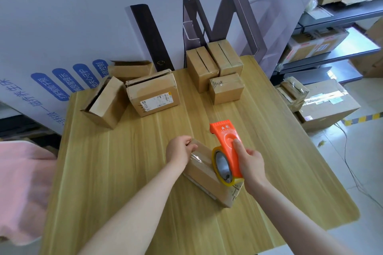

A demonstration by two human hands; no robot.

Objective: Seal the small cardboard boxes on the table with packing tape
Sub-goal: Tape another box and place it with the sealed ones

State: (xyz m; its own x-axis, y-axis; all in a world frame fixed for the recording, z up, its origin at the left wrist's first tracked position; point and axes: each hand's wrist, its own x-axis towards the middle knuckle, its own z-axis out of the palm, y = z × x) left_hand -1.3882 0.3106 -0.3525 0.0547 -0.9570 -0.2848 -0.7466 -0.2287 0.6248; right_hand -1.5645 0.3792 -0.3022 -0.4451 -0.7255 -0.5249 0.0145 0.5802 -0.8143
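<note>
Both our hands work one small brown cardboard box: left hand pinching its clear tape end, right hand gripping the orange plastic tape dispenser.

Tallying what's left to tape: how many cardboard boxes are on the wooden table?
7. One brown cardboard box under the hands; three at back left: open tipped, labelled, one behind; three at back right: two tall, one small. Others may hide behind.
</note>
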